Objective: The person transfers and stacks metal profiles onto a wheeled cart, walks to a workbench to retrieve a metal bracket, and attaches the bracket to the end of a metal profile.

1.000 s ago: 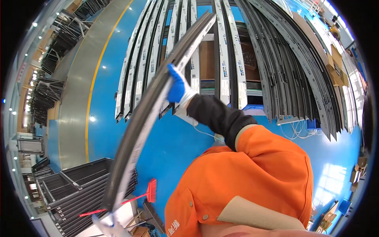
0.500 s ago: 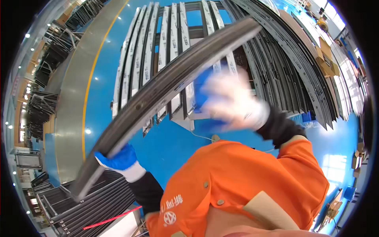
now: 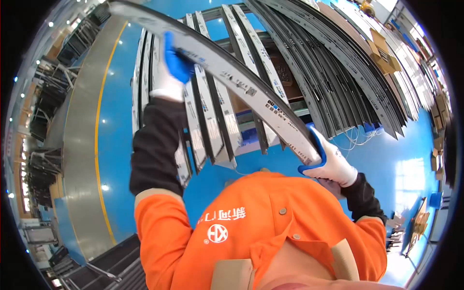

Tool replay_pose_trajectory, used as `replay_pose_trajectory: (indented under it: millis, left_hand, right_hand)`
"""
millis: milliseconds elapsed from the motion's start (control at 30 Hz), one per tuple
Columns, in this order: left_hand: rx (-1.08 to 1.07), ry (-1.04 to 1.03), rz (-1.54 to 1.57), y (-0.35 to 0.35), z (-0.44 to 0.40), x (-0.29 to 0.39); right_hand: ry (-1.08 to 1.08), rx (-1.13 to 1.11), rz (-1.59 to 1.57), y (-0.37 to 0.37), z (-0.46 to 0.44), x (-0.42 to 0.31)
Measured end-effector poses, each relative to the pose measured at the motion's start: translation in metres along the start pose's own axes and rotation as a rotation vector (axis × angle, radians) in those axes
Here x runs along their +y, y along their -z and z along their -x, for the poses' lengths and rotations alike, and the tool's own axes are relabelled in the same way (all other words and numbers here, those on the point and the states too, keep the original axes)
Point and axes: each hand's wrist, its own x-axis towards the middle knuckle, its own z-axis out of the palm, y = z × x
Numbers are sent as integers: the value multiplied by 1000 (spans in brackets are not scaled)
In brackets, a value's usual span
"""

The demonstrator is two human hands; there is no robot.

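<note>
A long dark metal profile (image 3: 251, 90) with a white printed film on its side slants from the upper left down to the right in front of me. My left hand (image 3: 176, 63), in a blue and white glove, holds it toward the upper end and is slightly blurred. Wrapped round its lower right end is my right hand (image 3: 331, 159), gloved the same way. Behind and beneath it lie several similar film-covered profiles (image 3: 199, 121), side by side on a rack.
Many dark profiles (image 3: 333, 82) lie close together to the right of the rack. An open cardboard box (image 3: 384, 53) is at the upper right. Stacked dark frames (image 3: 108, 266) stand at the lower left. White cables (image 3: 355, 140) hang near the profiles' ends.
The profile has swung round, its near end passing from the lower left to the right. My left hand has moved up and forward with it; my right hand now grips the near end.
</note>
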Motion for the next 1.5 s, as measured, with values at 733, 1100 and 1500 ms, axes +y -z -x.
replay_pose_trajectory:
  millis: [733,1100,1500]
  left_hand:
    - [62,569,-397,108,136,-85]
    - [-34,480,-1551,47,169,-116]
    - [138,698,-1634,48,146,-171]
  right_hand:
    - [-374,99,408,-121,-212,-13]
    - [-84,283,685,-140,-141,65]
    - [-40,104,728,-131,-128,82]
